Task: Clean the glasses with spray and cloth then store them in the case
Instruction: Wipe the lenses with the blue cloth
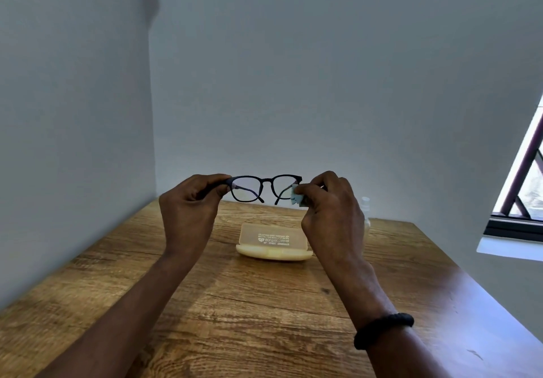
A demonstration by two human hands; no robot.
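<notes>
Both hands lift the black-framed glasses (266, 187) above the wooden surface (264, 304): left hand (189, 201) gripping a temple to steady them, right hand (329, 201) pinching the pale cloth (296, 198) on one lens, open case (273, 241) ready below.

My left hand (188, 201) grips the black glasses (266, 187) above the open case (274, 242); my right hand (332, 201) pinches a cloth (296, 199) on one lens.

**Plain Corner, Wooden Bench**

A wooden bench (264, 304) with strong brown grain fills the lower part of the view and runs into a corner. The left wall (73, 113) and the back wall (323, 69), both pale grey and bare, meet behind it. At the right edge a dark-framed window (521, 178) with slanted bars lets in daylight above a white sill (511, 249).
</notes>
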